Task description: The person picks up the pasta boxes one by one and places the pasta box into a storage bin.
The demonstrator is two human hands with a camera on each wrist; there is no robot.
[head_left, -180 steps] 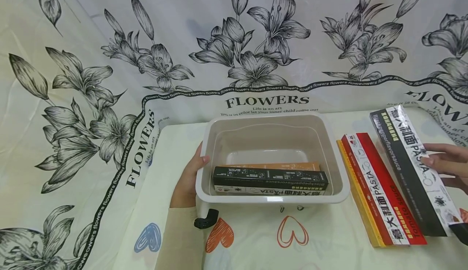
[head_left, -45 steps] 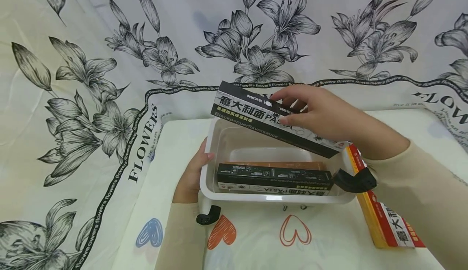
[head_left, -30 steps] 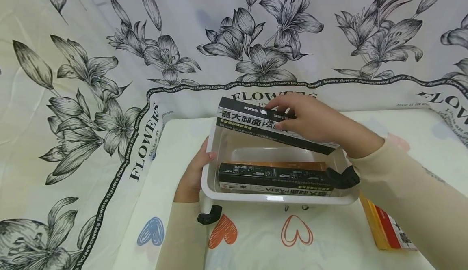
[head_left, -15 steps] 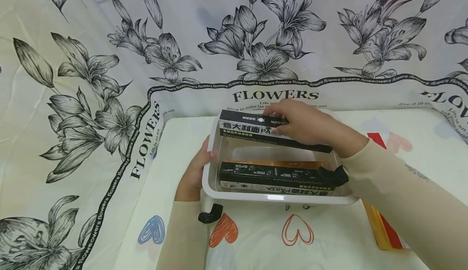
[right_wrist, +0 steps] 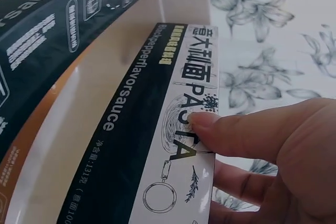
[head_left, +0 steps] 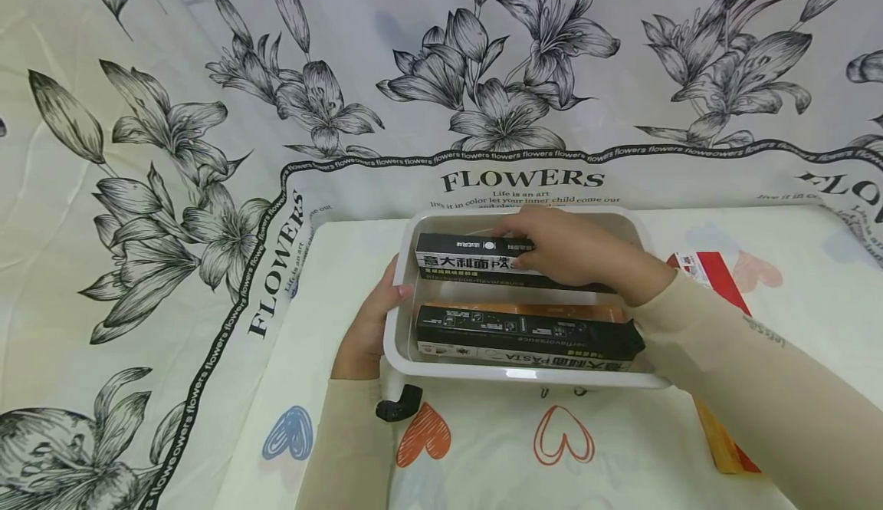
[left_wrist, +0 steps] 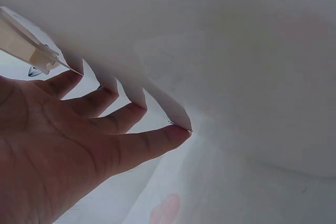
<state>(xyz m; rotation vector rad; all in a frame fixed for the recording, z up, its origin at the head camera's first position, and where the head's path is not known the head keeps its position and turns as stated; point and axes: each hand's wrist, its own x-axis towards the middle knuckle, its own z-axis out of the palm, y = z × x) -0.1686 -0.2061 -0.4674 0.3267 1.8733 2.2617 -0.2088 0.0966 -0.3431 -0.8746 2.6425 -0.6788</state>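
My right hand [head_left: 562, 253] pinches a black and white pasta box [head_left: 462, 258], thumb on its printed white face and fingers on the far side. The box lies lengthwise inside the back of a white plastic bin [head_left: 517, 374]. In the right wrist view the same pasta box [right_wrist: 142, 114] reads "Blackpepperflavorsauce". At the front of the bin sits another black pasta box [head_left: 510, 330], with an orange box [head_left: 572, 311] showing behind it. My left hand [head_left: 369, 326] holds the bin's left rim, thumb over the edge; in the left wrist view its fingers [left_wrist: 142, 145] lie against the outer wall.
Right of the bin, a red box [head_left: 720, 272] and a yellow box [head_left: 720, 441] lie on the heart-printed cloth [head_left: 483, 449], partly hidden by my right sleeve [head_left: 745, 372]. A flower-printed cloth [head_left: 386, 27] hangs behind.
My right hand took the black and white pasta box from the right side, carried it over the bin, and lowered and levelled it into the back. The left hand stays on the rim.
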